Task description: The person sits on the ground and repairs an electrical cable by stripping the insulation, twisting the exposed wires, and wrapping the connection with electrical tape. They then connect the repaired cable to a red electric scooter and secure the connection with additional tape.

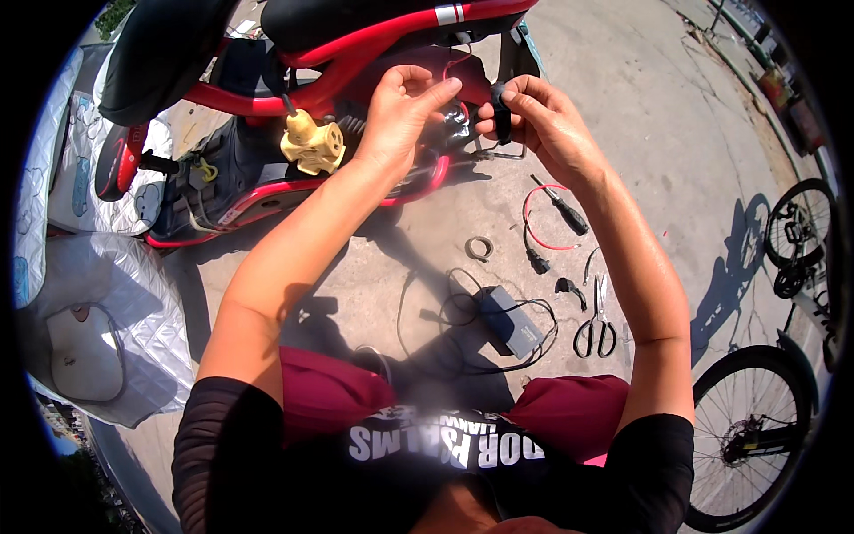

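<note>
My left hand (pixel 402 114) is raised beside the red and black electric scooter (pixel 342 67), its thumb and fingers drawn together. What it pinches, if anything, is too small to make out; a thin red wire (pixel 458 62) runs just above its fingertips. To its right, my right hand (pixel 544 120) grips a black strip-like piece (pixel 503 125) between thumb and fingers, and the piece hangs downward. Its exact kind does not show. A small gap separates the two hands. Left of my left wrist, a yellow multi-outlet socket (pixel 311 144) hangs by its cord against the scooter.
On the concrete lie a screwdriver (pixel 567 214), a red wire (pixel 527 206), a black plug (pixel 537 261), a tape roll (pixel 479 248), a black charger (pixel 511 322) with looped cable and scissors (pixel 594 334). A bicycle wheel (pixel 696 445) stands at right; a silvery quilted cover (pixel 147 307) is at left.
</note>
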A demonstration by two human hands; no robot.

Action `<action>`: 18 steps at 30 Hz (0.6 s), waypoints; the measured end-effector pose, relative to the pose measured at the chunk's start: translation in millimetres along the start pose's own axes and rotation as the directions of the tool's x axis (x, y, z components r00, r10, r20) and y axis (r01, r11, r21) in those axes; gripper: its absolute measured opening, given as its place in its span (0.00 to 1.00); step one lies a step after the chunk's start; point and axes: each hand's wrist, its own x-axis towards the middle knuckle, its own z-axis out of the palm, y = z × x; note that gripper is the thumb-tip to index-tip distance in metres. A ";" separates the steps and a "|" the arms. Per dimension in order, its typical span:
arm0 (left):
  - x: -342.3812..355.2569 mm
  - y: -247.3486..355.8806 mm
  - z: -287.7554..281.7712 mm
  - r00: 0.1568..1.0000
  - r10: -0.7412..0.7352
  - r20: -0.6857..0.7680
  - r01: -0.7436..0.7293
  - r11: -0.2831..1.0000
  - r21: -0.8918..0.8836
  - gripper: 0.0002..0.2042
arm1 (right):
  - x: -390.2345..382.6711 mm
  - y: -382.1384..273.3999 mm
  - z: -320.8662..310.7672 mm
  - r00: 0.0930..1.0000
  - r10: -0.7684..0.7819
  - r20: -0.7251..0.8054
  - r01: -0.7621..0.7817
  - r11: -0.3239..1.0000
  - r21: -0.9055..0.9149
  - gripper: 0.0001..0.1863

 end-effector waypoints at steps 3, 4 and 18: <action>13.3 -0.1 2.4 0.997 0.027 0.067 -0.032 0.997 0.071 0.09 | 18.8 -1.7 -0.4 0.999 -0.012 -0.039 0.014 0.999 0.044 0.09; 15.1 -0.6 -0.1 0.994 -0.001 0.109 0.000 1.000 0.014 0.09 | 23.9 -1.1 1.9 0.999 -0.020 -0.039 0.024 0.996 0.090 0.10; 21.8 -14.5 0.7 0.953 -0.087 0.292 0.162 0.957 -0.242 0.13 | 27.3 32.8 33.6 0.900 -0.434 -0.025 0.342 0.742 -0.577 0.08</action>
